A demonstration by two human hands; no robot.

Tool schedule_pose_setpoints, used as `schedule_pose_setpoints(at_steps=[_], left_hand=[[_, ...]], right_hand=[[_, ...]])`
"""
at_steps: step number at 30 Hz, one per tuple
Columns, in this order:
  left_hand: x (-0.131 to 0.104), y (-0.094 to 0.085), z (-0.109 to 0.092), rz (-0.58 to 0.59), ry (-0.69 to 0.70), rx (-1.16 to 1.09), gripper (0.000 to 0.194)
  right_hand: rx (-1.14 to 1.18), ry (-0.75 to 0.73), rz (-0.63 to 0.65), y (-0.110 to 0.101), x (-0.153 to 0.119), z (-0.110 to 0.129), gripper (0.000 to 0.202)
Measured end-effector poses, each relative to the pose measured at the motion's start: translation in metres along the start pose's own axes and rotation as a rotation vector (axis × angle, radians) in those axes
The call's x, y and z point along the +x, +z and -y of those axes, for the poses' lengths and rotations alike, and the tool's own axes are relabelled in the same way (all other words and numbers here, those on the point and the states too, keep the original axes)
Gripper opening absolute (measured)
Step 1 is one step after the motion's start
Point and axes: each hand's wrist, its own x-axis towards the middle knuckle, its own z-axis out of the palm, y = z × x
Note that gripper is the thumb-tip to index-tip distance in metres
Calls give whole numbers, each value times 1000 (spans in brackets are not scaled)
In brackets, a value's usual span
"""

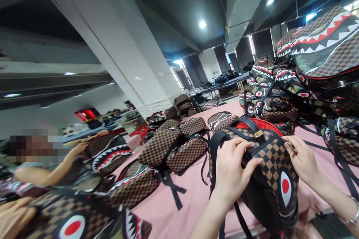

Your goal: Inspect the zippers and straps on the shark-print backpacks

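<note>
A brown checkered backpack (270,157) with a red-and-white eye patch stands tilted at the table's front edge, its red-lined top opening partly visible. My left hand (234,168) is closed on its near upper edge, beside the black shoulder strap (215,149), with thumb and fingers pinching the fabric. On the opposite side, my right hand (304,160) grips the upper side edge with bent fingers. Between my hands a black top handle (248,124) with a gold-coloured metal piece arches over the bag. The fingertips of both hands are partly hidden against the bag.
Several checkered bags (159,145) lie across the pink-covered table (193,186). Shark-mouth backpacks (269,93) are piled high at right. At left a person (42,175) handles a bag (110,153); another person's hand (17,216) rests by an eye-patch bag (73,213). A white pillar (134,44) rises behind.
</note>
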Motion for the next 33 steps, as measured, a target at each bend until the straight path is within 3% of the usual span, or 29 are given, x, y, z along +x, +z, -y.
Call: schedule_pose_setpoints(at_steps=[3, 7, 9, 12, 14, 27, 33], left_hand=[[15, 3, -7, 94, -51, 51, 9], [29, 9, -8, 179, -61, 138, 11], [30, 14, -9, 150, -51, 148, 12], [26, 22, -10, 49, -70, 112, 12], [23, 26, -11, -3, -95, 88, 13], [18, 27, -11, -24, -78, 67, 14], [17, 30, -7, -81, -79, -20, 16]], right_hand=[[-61, -33, -30, -3, -3, 1, 30], [-59, 9, -112, -13, -3, 12, 21], [-50, 72, -17, -20, -3, 23, 18], [9, 119, 234, -30, -4, 40, 24], [69, 109, 294, -33, -6, 47, 20], [130, -94, 124, -12, -3, 51, 11], [205, -89, 107, -10, -4, 45, 11]])
